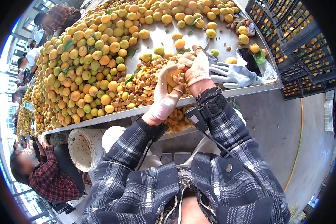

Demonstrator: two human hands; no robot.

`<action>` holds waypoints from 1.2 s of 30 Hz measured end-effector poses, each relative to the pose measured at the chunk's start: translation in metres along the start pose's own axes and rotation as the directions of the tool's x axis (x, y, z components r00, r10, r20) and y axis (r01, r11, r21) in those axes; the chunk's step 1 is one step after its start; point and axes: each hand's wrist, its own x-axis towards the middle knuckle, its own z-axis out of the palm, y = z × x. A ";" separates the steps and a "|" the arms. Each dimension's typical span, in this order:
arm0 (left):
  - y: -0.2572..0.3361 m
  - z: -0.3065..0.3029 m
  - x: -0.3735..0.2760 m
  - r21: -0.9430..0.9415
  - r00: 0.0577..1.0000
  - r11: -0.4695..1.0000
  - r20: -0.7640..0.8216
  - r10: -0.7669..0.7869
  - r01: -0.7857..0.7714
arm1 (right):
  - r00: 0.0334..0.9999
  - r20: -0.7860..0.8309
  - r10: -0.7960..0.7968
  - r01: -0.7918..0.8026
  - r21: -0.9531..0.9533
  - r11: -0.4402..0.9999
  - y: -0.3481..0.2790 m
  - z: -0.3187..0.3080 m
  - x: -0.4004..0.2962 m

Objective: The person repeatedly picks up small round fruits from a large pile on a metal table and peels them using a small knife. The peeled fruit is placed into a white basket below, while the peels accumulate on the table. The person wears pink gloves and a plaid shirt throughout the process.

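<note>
My left hand, in a light knit glove, holds a yellow-orange apricot over the table's near edge. Close against it, my gloved right hand is closed around a small tool with a red part; the fingers hide most of it. Below and left of the hands lies a heap of brown apricot pits. Opened apricot flesh fills a container under the table edge. A grey-white work glove rests right of my right wrist.
A large pile of whole apricots covers the left of the metal table. Black plastic crates holding fruit stand at the right. A white bucket stands below left, beside a seated person. A yellow hose crosses the floor.
</note>
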 end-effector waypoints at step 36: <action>0.061 -0.077 -0.041 -0.071 0.641 0.646 0.249 -0.726 0.760 | 0.767 0.543 -0.344 0.574 -0.819 -0.012 -0.013 -0.031 0.012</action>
